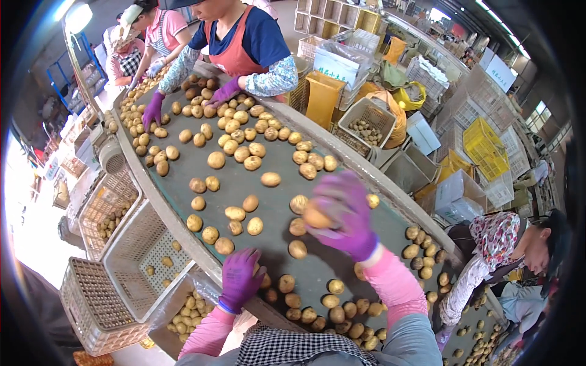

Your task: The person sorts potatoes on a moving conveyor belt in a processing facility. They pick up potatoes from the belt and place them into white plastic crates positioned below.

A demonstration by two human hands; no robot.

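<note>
A dark green sorting belt [244,183] carries many scattered potatoes [270,179]. My right hand [340,216], in a purple glove and blurred by motion, is raised over the right middle of the belt, its fingers round a potato [318,215]. My left hand [240,277], also gloved in purple, is curled at the belt's near edge, partly over a potato that shows behind its fingers. More potatoes lie bunched along the near right part of the belt.
Co-workers [238,49] stand across and along the belt, one [491,256] at the right. Below left are plastic crates [143,256] and a lined box of potatoes [186,314]. A lamp [78,19] stands upper left; stacked baskets [482,149] and sacks fill the back right.
</note>
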